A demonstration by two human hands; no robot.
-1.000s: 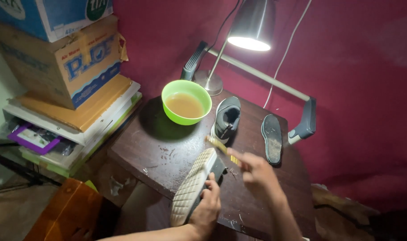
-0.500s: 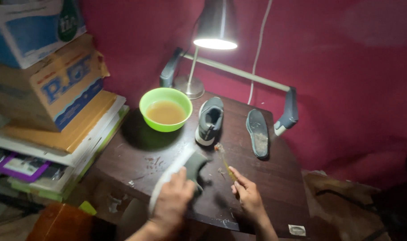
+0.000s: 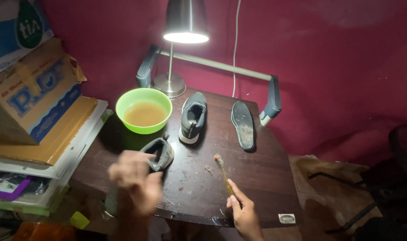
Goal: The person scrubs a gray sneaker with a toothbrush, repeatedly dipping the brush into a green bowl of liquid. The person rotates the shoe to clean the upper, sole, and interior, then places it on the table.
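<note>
My left hand point(image 3: 134, 180), blurred by motion, grips a grey shoe point(image 3: 158, 153) at the near left of the dark wooden table point(image 3: 257, 187). The shoe's opening faces up and its front is hidden behind the hand. My right hand point(image 3: 241, 209) holds a small yellow-handled brush point(image 3: 223, 171) upright over the table, bristles up, apart from the shoe. A second grey shoe point(image 3: 193, 117) stands upright at the table's middle back. A dark insole point(image 3: 243, 125) lies flat to its right.
A green bowl point(image 3: 143, 95) of brownish water sits at the back left. A lit desk lamp point(image 3: 185, 22) stands behind it. Stacked cardboard boxes point(image 3: 33, 98) and books crowd the left side. A grey bar with padded ends point(image 3: 270, 100) leans against the red wall.
The shoe in my left hand has turned from sole-up to opening-up. My right hand with the brush has drawn away from it to the right and lifted the bristles.
</note>
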